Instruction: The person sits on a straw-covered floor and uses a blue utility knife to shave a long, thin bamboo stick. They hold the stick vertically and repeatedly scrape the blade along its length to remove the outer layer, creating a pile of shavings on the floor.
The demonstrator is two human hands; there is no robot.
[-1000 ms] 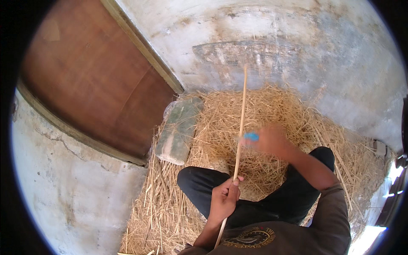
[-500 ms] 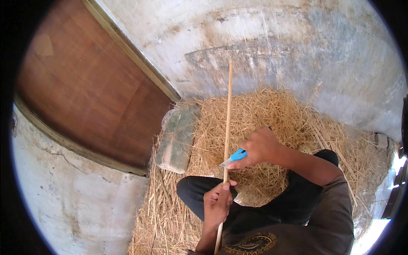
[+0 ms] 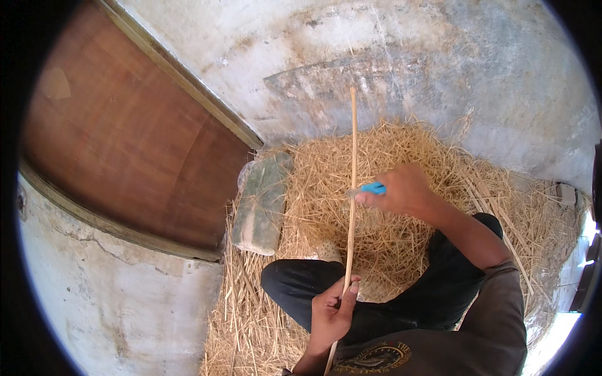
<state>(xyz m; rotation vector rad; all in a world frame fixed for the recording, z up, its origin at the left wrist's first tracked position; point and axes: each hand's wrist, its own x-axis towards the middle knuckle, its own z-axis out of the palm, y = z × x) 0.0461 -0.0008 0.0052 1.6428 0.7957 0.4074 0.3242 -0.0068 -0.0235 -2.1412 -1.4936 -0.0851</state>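
Observation:
A long, thin pale wooden strip [image 3: 353, 138] runs from my lap up toward the wall. Near its lower end, my left hand [image 3: 333, 308] is closed around it, with the thumb lying along the strip. My right hand [image 3: 404, 191] grips a blue utility knife [image 3: 374, 188], a little blurred by motion. The blade lies against the strip roughly midway along its length, and the right thumb is close to the strip at that spot. Most of the knife's handle is hidden inside the right fist.
Straw or wood shavings [image 3: 389, 150] are heaped around my crossed legs. A greenish block [image 3: 263, 200] lies to the left, beside a brown wooden door panel [image 3: 138, 125]. A stained plaster wall [image 3: 451, 81] rises behind the heap. Long strips [image 3: 495, 213] lie at the right.
My right hand and the knife have moved up and away along the strip. The strip has shifted slightly right, with my left hand still holding it.

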